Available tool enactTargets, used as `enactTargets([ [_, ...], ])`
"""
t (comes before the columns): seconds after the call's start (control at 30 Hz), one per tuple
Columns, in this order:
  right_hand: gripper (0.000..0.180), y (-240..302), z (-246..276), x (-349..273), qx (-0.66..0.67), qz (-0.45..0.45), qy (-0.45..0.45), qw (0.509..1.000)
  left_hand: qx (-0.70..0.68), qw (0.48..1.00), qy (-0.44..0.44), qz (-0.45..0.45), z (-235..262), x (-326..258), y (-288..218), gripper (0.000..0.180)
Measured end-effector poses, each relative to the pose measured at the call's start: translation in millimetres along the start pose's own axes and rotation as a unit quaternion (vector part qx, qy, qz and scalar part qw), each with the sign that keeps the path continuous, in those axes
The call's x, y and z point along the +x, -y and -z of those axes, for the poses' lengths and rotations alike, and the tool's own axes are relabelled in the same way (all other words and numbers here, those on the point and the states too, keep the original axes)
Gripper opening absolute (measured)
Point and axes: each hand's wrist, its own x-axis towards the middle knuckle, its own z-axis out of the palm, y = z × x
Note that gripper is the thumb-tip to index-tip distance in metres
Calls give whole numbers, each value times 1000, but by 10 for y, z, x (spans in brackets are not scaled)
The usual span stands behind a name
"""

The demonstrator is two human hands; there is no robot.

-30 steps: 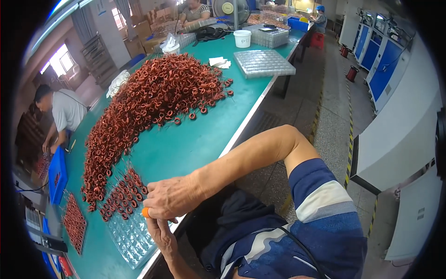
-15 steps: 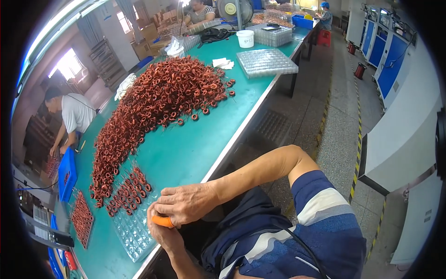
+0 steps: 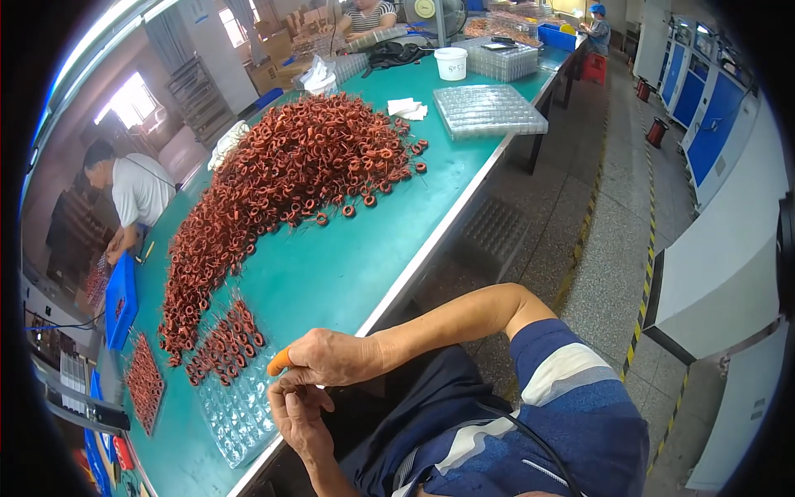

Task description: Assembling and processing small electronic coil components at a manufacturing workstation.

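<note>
Close together at the table's front edge, my two hands meet fingertip to fingertip. My right hand (image 3: pixel 335 358), with an orange finger cot (image 3: pixel 280 362) on one finger, is closed in a pinch. My left hand (image 3: pixel 303 421) is just below it, its fingers curled inward and pressed together. Whatever they hold between them is hidden or too small to make out. Beside them lies a clear plastic tray (image 3: pixel 236 422) with moulded pockets. Red-brown wound ring coils (image 3: pixel 234 344) with thin wire leads fill its far part, while the pockets nearest my hands are bare.
A big heap of the same coils (image 3: pixel 290 166) covers the green table (image 3: pixel 331 265). A full coil tray (image 3: pixel 144 385) and blue bin (image 3: pixel 122 302) stand left. Stacked clear trays (image 3: pixel 489 112) and a white bucket (image 3: pixel 451 64) are farther back. A co-worker (image 3: pixel 137 195) sits across.
My right hand has turned, bringing the orange-capped finger up to the far side of the grip. My left fingers now show more, curled below it. The whole view has shifted slightly.
</note>
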Motion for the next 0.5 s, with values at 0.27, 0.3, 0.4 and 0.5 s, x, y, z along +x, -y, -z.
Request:
enactTargets([
  [0.27,17,-201,-24,32,-320,341,-169,868,47,998,-31,28,189,240,123,36],
  [0.3,18,-198,-181,44,-349,372,-170,843,-8,994,-108,13,171,305,205,34],
  [0.4,15,-176,-205,124,-268,319,-155,896,-30,994,-109,10,192,259,165,32],
  [0.5,11,-234,-182,218,-112,195,-147,963,-13,991,-131,7,191,198,93,27],
])
